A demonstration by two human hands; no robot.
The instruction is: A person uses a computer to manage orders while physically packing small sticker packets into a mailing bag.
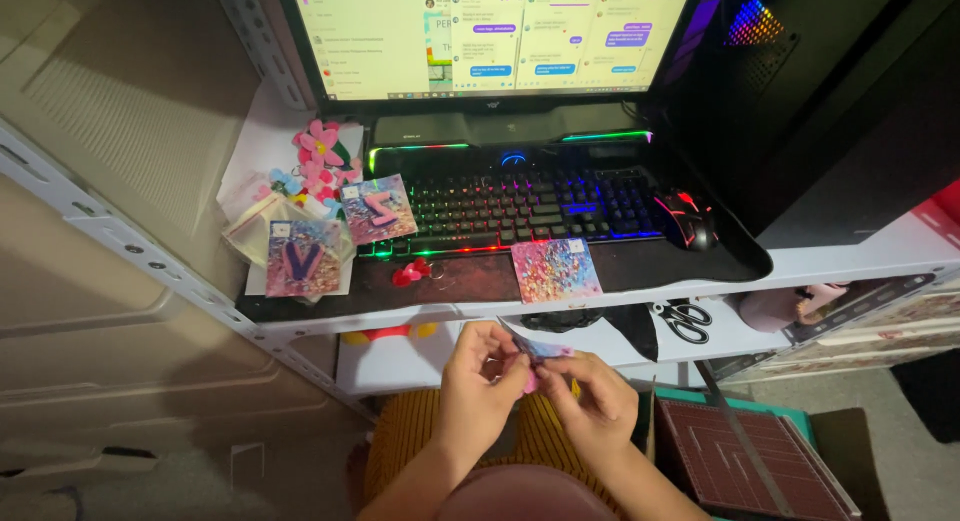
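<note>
Dim desk nook, metal shelving frame (150, 266) on the left, lit monitor (490, 36) at the back, black desk mat (640, 266) under everything. Below the desk edge, both hands meet over the lap. Left hand (480, 381) curled nearly closed, thumb and fingers pinching the left end of a small glittery card (540, 349). Right hand (595, 396) also curled, fingertips pinching the same card from the right; a bit of pink shows between the two hands, can't tell what it is. Card sits tilted, held just under the desk's front edge, clear of the surface.

Outward on the desk: three more glitter cards. One plain card (556, 270) lies flat by the keyboard's front edge, one card with a dark V-shaped letter (302, 258) at far left, one with a pink letter (379, 210) leaning on the keyboard's left corner. One RGB keyboard (510, 206), one black mouse with red lighting (688, 219) just right of it. One small red charm on a ring (412, 272) between the letter cards and the plain one. Pile of pink felt flowers (318, 159) behind the letter cards. One pair of scissors (685, 321) on the lower shelf, one cutting mat (750, 461) at bottom right
</note>
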